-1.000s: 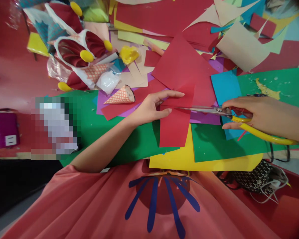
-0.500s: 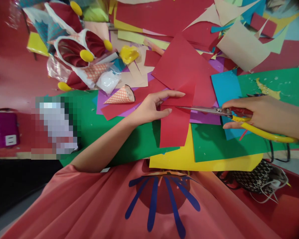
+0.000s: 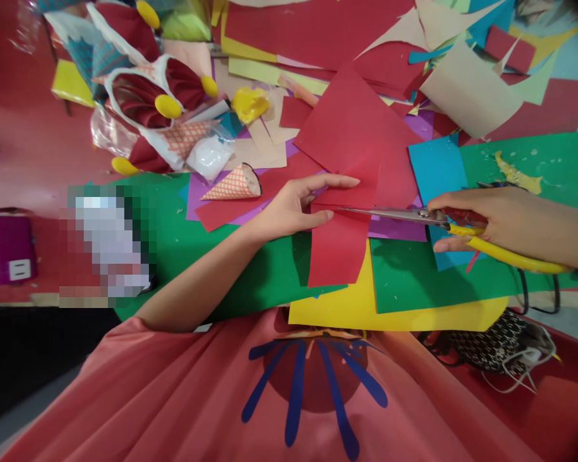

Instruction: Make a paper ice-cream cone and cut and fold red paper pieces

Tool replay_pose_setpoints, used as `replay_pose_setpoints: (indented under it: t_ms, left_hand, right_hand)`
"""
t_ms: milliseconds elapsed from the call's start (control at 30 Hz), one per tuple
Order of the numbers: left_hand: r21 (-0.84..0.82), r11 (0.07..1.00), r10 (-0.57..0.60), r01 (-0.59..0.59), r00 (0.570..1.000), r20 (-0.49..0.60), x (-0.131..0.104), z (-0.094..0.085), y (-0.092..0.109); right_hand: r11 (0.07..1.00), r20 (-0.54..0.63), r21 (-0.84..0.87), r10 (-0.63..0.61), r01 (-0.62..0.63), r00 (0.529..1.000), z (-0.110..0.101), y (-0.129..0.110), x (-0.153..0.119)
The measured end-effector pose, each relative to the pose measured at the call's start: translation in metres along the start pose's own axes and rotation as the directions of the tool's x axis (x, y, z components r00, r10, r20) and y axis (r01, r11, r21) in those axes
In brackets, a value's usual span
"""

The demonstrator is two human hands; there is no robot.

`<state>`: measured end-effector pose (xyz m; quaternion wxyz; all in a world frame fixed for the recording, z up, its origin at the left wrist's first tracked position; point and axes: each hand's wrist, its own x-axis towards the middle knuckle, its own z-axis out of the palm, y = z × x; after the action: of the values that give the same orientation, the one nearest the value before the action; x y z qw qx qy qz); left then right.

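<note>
My right hand [image 3: 505,215] is wrapped round the handles of yellow-handled scissors [image 3: 433,216]. Their narrow metal blades point left and lie along a straight cut across a red sheet of paper [image 3: 340,253]. At the cut's left end, my left hand [image 3: 301,205] holds the same paper, thumb below the slit and forefinger stretched above it. The lower flap hangs down over green and yellow sheets. Behind it, a larger red square [image 3: 349,119] lies with a corner pointing away. A small checked paper cone [image 3: 235,184] rests left of my left hand.
Red cone shapes with white rims and yellow discs [image 3: 142,99] crowd the far left. A phone-like blurred object [image 3: 108,240] lies on the green sheet [image 3: 183,256]. Beige offcuts [image 3: 472,90] are piled at the far right. A patterned bag [image 3: 486,340] with a white cable sits at lower right.
The scissor tips have crept slightly left along the slit, and the blades look closer together. The lower flap sags a little more. My left hand stays almost in place.
</note>
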<state>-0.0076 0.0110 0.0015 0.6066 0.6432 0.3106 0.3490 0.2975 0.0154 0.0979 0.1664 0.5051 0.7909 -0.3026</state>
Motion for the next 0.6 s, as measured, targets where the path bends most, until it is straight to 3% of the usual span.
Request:
replay_pose_setpoints:
  t_ms: [367, 600]
  left_hand:
    - [0.032, 0.999, 0.009, -0.01, 0.999, 0.034, 0.0, 0.0, 0.002]
    - [0.049, 0.999, 0.009, -0.01, 0.999, 0.037, 0.0, 0.001, 0.005]
  right_hand:
    - [1.0, 0.094, -0.02, -0.009, 0.011, 0.996, 0.002, -0.012, 0.012]
    - [0.998, 0.063, 0.005, -0.067, 0.066, 0.996, 0.009, -0.005, 0.014]
